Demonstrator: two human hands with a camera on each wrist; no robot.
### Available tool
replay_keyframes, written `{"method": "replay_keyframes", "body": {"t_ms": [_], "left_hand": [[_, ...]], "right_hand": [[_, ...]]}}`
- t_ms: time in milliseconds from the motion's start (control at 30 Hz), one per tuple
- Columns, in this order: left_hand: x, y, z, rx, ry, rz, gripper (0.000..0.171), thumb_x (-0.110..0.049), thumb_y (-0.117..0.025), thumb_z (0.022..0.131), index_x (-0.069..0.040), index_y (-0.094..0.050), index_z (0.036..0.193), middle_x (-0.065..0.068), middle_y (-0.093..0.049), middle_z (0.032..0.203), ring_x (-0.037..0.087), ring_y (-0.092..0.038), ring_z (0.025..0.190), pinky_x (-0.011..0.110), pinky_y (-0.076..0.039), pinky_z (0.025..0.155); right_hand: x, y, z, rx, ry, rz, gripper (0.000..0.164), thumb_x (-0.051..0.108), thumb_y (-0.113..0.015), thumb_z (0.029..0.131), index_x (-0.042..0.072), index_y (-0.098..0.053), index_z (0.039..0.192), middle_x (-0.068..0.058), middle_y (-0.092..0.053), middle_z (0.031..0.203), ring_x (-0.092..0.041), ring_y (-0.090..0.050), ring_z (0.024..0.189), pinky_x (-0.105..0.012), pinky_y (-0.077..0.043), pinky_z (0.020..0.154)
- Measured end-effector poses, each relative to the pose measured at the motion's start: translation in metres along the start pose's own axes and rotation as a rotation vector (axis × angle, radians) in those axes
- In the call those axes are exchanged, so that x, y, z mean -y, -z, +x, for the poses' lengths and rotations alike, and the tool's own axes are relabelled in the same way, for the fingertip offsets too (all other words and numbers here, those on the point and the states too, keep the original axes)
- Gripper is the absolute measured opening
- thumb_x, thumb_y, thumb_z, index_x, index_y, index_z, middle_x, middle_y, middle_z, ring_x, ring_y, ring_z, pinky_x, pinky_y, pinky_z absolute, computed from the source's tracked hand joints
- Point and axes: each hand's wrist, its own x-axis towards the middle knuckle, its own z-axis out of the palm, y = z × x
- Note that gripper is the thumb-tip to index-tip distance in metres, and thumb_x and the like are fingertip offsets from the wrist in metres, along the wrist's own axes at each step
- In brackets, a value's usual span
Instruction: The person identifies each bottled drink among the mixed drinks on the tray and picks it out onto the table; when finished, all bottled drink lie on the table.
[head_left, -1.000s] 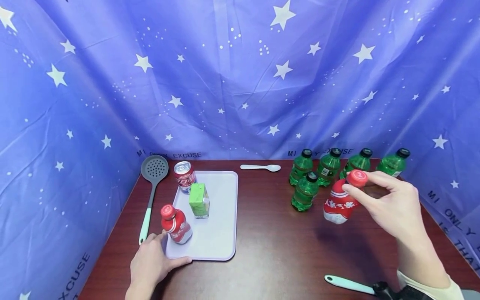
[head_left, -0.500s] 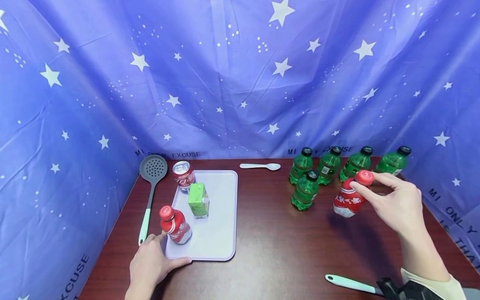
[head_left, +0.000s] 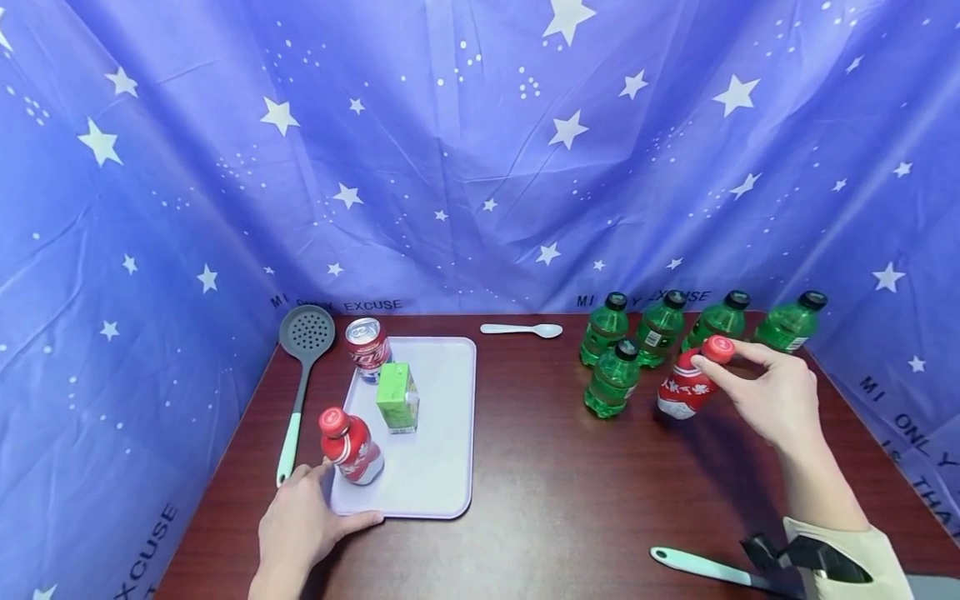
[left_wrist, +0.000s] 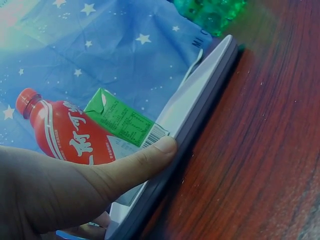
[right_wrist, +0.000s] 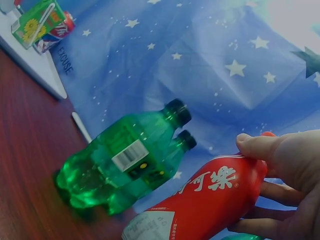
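My right hand (head_left: 780, 398) pinches a red cola bottle (head_left: 684, 390) just below its cap. The bottle tilts, its base close over the table beside the front green bottle (head_left: 611, 387). In the right wrist view, thumb and fingers wrap the top of the red bottle (right_wrist: 210, 195). At the front left corner of a pale lilac tray (head_left: 442, 467), my left hand (head_left: 296, 521) grips the edge. Its thumb (left_wrist: 145, 162) lies along the rim; the other fingers are mostly hidden. Another red cola bottle (head_left: 356, 454) stands on the tray near that hand.
The tray also bears a green drink carton (head_left: 397, 398) and a red soda can (head_left: 369, 350). A slotted skimmer (head_left: 306, 333) lies to its left, a white spoon (head_left: 525, 330) behind. Several green bottles (head_left: 660, 333) line the back right. A mint-handled utensil (head_left: 697, 565) lies at front right.
My right hand has carried the red cola bottle back and lower, first rightward, then slightly left toward the front green bottle. The left hand stays at the tray's corner.
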Motion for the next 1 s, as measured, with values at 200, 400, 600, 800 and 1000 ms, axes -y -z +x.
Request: {"method": "replay_keyframes", "body": {"t_ms": [200,400,600,800,1000], "left_hand": [[0.001,0.000,-0.001,0.001,0.005,-0.001,0.125,-0.080,-0.093,0.047,0.006,-0.068,0.134,0.023,-0.069,0.109,0.039,-0.071,0.095,0.061,-0.062,0.076],[0.001,0.000,-0.001,0.002,0.009,0.004,0.125,-0.080,-0.093,0.047,0.006,-0.068,0.134,0.023,-0.069,0.108,0.038,-0.070,0.094,0.060,-0.062,0.077],[-0.001,0.001,-0.001,-0.010,-0.007,-0.001,0.123,-0.079,-0.094,0.048,0.005,-0.068,0.134,0.023,-0.069,0.107,0.039,-0.071,0.093,0.061,-0.062,0.077],[-0.001,0.001,-0.001,-0.002,-0.005,0.002,0.123,-0.079,-0.094,0.047,0.006,-0.069,0.133,0.022,-0.069,0.106,0.038,-0.070,0.093,0.060,-0.062,0.076],[0.000,0.002,0.000,0.004,-0.004,0.002,0.124,-0.081,-0.093,0.047,0.005,-0.069,0.133,0.021,-0.069,0.107,0.037,-0.070,0.093,0.060,-0.062,0.077]], "right_hand": [[-0.010,-0.009,0.004,0.032,-0.009,-0.049,0.055,0.042,-0.088,0.087,0.007,-0.078,0.127,-0.026,-0.078,0.112,0.024,-0.042,0.076,-0.016,-0.041,0.063],[-0.017,-0.015,0.008,0.044,-0.007,-0.064,0.054,0.044,-0.086,0.089,0.007,-0.078,0.127,-0.026,-0.079,0.110,0.025,-0.040,0.074,-0.019,-0.042,0.065],[-0.019,-0.018,0.009,0.051,-0.021,-0.077,0.055,0.046,-0.084,0.090,0.006,-0.077,0.127,-0.026,-0.079,0.110,0.015,-0.049,0.082,-0.022,-0.043,0.067],[-0.019,-0.021,0.008,0.052,-0.011,-0.075,0.055,0.044,-0.084,0.091,0.003,-0.076,0.127,-0.027,-0.078,0.110,-0.034,-0.066,0.096,-0.024,-0.043,0.067],[-0.020,-0.023,0.009,0.054,-0.023,-0.067,0.055,0.045,-0.083,0.092,0.003,-0.076,0.128,-0.027,-0.078,0.110,-0.012,-0.063,0.088,-0.024,-0.044,0.067]]}}
